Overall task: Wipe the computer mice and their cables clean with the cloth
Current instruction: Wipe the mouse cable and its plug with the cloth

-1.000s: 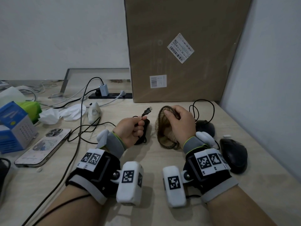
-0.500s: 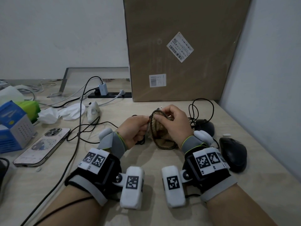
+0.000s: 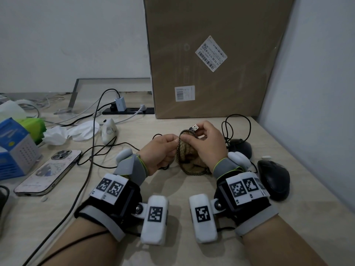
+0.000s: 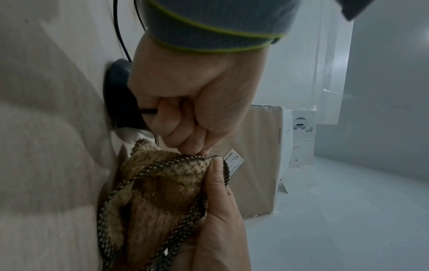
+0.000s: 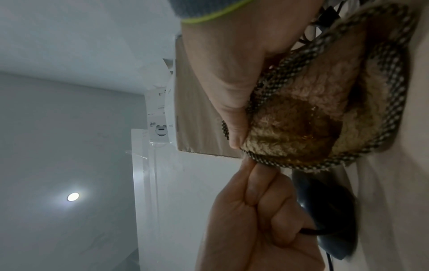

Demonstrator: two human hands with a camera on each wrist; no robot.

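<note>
cloth [image 3: 189, 156] bunched in right hand [image 3: 206, 143], left hand [image 3: 160, 150] pinching its edge.

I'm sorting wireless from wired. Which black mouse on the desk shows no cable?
The larger black mouse at the far right, nearest the wall; the smaller mouse behind it has a looped black cable.

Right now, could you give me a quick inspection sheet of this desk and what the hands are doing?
Surface: pale wooden desk.
Job's things: brown cloth; two black mice at right, near and far; a third under the left hand.
Clutter: phone, tissues, blue box.
Hands: left hand grips the cable; right hand pinches cloth below the USB plug.
Cables: black leads, power strip.
Surroundings: cardboard box, white walls.
</note>
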